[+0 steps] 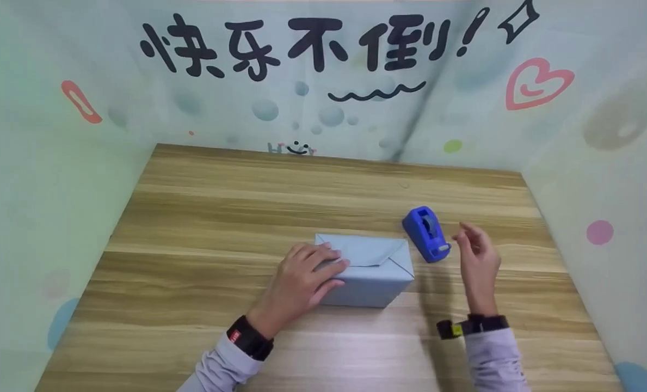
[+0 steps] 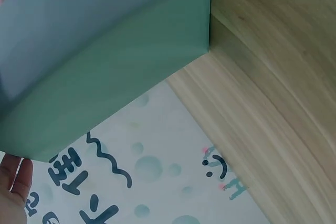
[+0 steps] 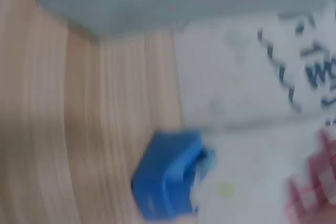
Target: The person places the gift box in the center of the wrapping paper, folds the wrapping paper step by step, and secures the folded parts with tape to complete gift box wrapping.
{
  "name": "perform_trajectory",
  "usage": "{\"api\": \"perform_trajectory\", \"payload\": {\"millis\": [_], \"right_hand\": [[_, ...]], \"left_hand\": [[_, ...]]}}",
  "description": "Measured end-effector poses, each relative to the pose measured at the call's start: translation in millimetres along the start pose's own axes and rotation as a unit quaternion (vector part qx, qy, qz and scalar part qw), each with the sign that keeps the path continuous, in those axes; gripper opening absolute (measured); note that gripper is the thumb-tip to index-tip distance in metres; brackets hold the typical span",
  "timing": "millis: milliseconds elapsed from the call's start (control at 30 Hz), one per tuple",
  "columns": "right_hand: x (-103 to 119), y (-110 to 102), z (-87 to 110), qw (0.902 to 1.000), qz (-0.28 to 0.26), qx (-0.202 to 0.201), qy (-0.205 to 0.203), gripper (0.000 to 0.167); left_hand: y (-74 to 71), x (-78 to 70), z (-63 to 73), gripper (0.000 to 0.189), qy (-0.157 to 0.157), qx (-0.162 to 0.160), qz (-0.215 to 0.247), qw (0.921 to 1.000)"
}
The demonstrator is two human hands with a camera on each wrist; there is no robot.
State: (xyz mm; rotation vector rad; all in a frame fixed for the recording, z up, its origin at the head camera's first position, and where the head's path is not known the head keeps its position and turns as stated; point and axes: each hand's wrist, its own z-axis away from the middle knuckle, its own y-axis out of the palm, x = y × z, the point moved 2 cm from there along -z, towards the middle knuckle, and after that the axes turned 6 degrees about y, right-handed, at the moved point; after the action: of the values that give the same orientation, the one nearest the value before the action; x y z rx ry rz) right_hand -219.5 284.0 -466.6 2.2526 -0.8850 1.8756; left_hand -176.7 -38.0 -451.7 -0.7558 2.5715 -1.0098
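A box wrapped in pale blue paper (image 1: pixel 364 291) stands on the wooden table, a folded flap lying on its top. My left hand (image 1: pixel 304 277) grips its left end, fingers over the top and thumb along the near side. In the left wrist view, fingertips (image 2: pixel 20 179) touch the lower edge of the box (image 2: pixel 110 72). A blue tape dispenser (image 1: pixel 426 234) sits just right of the box. My right hand (image 1: pixel 478 261) is raised beside it with bent fingers, thumb near the index finger. Blur hides whether these fingers (image 3: pixel 315 187) pinch any tape.
The wood-grain table (image 1: pixel 220 218) runs back to a pale printed backdrop (image 1: pixel 312 109) with black lettering. Similar printed walls rise at the left and right. Both wrists carry black straps (image 1: pixel 250 337).
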Motion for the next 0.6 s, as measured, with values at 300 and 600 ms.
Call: {"api": "perform_trajectory", "payload": {"millis": [300, 600], "right_hand": [[-51.8, 3.4, -32.8, 0.9595, 0.212, 0.161, 0.093, 0.039], [-43.4, 14.8, -29.2, 0.9585, 0.257, 0.114, 0.048, 0.027]], "left_hand": [[0.0, -3.9, 2.0, 0.031, -0.026, 0.002, 0.001, 0.9997], [0.5, -5.5, 0.4, 0.031, -0.044, 0.01, 0.017, 0.9989]]}}
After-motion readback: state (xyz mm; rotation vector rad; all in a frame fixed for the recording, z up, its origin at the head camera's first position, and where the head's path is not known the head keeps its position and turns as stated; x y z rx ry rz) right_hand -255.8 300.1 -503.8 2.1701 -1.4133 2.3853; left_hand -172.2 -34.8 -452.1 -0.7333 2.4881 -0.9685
